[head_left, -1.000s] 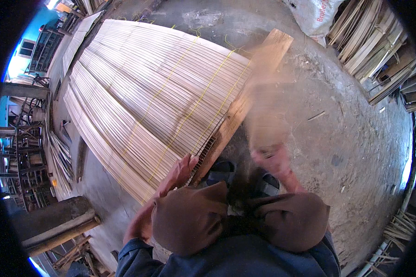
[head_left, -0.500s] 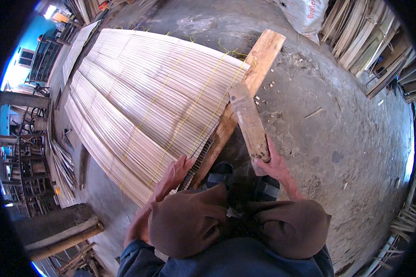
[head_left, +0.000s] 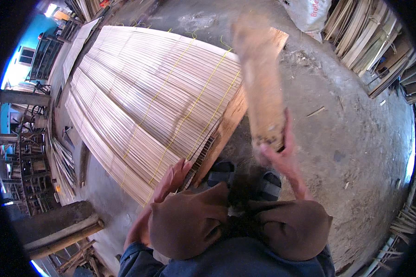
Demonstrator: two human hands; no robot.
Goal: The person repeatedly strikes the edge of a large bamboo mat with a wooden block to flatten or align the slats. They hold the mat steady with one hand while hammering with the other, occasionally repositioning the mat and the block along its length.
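Note:
A large mat of thin pale wooden slats [head_left: 143, 94], strung with yellow cords, spreads across the floor to the front left. Its right-hand slat ends lie along a thick wooden plank [head_left: 223, 137]. My left hand [head_left: 173, 175] rests flat on the mat's near corner, fingers stretched out beside the slat ends. In my right hand [head_left: 284, 154] is the near end of a heavy wooden billet [head_left: 262, 78], its far end raised and smeared by motion. From this view the billet covers part of the plank's far half.
My sandalled feet [head_left: 221, 173] are close to the plank's near end. Bundled wood strips [head_left: 356, 37] and a white sack [head_left: 307, 18] stand at the far right. A low wooden bench [head_left: 64, 231] is at the near left, with racks [head_left: 30, 161] beyond.
The billet has risen from the plank's edge, its far end swinging up and away, and my right hand has lifted slightly with it. My left hand stays on the mat's corner.

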